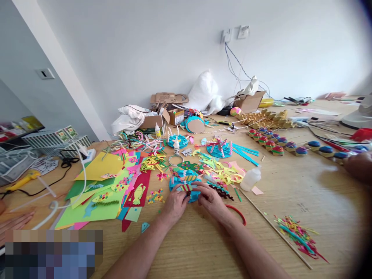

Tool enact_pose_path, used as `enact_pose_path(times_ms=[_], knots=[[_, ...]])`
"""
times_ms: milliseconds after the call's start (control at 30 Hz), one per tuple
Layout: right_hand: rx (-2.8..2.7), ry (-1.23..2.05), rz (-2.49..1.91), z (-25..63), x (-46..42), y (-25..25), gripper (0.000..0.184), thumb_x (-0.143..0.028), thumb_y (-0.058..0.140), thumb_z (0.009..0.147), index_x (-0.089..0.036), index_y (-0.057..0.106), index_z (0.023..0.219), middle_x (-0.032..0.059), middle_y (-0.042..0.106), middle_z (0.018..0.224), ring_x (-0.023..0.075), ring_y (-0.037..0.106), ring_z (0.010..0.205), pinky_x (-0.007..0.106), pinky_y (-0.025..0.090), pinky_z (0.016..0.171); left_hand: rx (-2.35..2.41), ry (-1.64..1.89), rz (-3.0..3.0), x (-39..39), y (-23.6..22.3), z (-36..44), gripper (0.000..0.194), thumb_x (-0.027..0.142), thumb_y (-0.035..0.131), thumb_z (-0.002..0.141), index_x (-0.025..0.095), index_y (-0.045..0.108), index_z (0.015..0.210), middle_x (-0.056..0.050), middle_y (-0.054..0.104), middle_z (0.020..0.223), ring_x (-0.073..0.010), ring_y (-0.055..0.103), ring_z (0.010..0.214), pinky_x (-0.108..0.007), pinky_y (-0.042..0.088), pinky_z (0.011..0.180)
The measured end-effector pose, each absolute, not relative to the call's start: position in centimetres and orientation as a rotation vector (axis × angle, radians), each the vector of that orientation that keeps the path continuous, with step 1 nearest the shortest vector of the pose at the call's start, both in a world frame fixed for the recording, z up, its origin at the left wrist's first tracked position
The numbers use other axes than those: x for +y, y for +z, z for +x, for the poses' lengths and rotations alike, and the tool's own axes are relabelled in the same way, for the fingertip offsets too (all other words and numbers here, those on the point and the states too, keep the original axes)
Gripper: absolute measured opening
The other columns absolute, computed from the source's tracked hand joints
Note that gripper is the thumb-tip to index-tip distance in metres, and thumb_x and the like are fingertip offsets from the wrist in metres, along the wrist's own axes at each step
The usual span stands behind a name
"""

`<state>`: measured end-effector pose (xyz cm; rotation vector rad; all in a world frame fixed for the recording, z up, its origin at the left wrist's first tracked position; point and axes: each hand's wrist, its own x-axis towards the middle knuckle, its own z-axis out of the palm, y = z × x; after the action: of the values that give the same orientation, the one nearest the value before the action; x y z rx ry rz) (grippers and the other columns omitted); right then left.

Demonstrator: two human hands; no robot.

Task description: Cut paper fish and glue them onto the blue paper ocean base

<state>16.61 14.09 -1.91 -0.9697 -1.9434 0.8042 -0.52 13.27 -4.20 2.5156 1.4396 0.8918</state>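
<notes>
Both hands meet over a round blue paper craft base (174, 186) with pink-and-white twisted posts standing on it. Between my fingers is a small striped paper fish (186, 188). My left hand (176, 203) pinches its left end. My right hand (210, 197) has its bent fingers at the fish's right end; the fingertips are partly hidden. Dark twisted pipe cleaners (221, 192) lie just beyond my right hand. Confetti dots (155, 197) are scattered left of my left hand. A red pipe cleaner (240, 214) curves beside my right forearm.
Stacked coloured paper (90, 213) with fish cutouts covers the left side. A glue bottle (176, 146), a translucent bottle (251, 179) and a wooden stick (279, 230) lie around the middle and right. Painted egg-carton strips (273, 147) stand at right. Other people's hands (17, 224) show at both edges.
</notes>
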Motion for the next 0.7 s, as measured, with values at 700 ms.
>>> enact_pose_path(times_ms=[700], knots=[[-2.071, 0.672, -0.917, 16.13, 14.52, -2.63, 0.056, 0.002, 0.035, 0.066, -0.022, 0.061, 0.110, 0.0085, 0.056, 0.120, 0.0191, 0.052, 0.111, 0.038, 0.041, 0.095, 1.378, 0.953, 2.509, 13.11, -3.55, -0.35, 0.012, 0.011, 0.052, 0.081, 0.017, 0.060, 0.087, -0.007, 0.065, 0.088, -0.0237, 0.057, 0.098, -0.040, 0.047, 0.085]])
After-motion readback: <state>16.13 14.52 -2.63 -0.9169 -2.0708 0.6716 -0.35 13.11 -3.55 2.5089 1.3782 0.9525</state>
